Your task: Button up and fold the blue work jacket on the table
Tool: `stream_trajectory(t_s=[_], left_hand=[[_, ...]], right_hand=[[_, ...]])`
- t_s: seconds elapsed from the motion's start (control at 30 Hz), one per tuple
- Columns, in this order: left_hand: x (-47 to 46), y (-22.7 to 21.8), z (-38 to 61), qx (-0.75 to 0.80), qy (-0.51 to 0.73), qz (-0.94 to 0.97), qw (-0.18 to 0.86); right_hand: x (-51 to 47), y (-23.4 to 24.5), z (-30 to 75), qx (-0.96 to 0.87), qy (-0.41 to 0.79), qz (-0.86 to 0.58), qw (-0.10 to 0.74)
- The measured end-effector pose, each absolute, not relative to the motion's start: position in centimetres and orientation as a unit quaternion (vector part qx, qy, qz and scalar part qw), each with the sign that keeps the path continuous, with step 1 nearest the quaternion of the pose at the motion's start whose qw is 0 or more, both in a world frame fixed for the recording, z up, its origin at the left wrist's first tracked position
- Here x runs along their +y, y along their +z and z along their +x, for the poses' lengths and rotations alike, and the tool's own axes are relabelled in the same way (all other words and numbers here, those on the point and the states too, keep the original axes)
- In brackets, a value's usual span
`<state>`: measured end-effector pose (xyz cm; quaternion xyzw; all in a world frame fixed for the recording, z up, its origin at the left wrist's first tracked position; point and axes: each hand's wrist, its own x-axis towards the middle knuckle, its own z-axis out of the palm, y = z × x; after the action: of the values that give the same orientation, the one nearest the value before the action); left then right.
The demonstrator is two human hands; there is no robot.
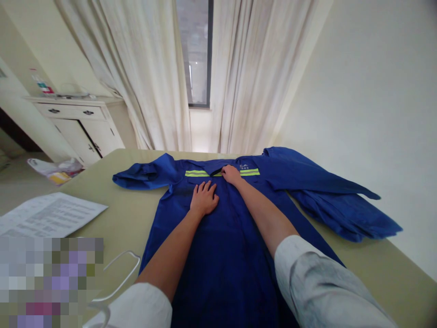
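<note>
the left hand (pixel 204 199) lay flat and open on the chest of a blue work jacket (pixel 221 259), with its fingers spread, and it held nothing. the right hand (pixel 231 175) rested just beyond it at the neck opening, fingers close together; i could not tell if it pinched the cloth. a yellow reflective stripe (pixel 196 173) ran under this hand. the jacket lay on a beige table (pixel 382 278), with one folded sleeve (pixel 146 175) left of the hands and another sleeve (pixel 327 191) right of them. printed papers (pixel 51 214) and a white clothes hanger (pixel 119 278) lay left of the left hand.
</note>
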<state>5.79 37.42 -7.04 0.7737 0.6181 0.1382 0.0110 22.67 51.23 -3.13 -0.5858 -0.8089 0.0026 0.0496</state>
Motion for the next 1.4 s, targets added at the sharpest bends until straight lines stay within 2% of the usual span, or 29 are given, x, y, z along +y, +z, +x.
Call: stream_trajectory(t_s=[0.23,0.87,1.4], left_hand=[[37.5,-7.0,5.8,0.62,0.132,0.773,0.012],[37.5,-6.8,5.8,0.623,0.128,0.771,0.015],[37.6,-7.2,5.7,0.62,0.136,0.772,0.022]], right_hand=[[50.3,-2.5,23.1,-0.834,-0.039,-0.55,0.009],[48.8,-3.1,20.7,-0.824,-0.124,-0.554,-0.004],[48.8,-3.0,23.7,-0.835,-0.123,-0.535,-0.028]])
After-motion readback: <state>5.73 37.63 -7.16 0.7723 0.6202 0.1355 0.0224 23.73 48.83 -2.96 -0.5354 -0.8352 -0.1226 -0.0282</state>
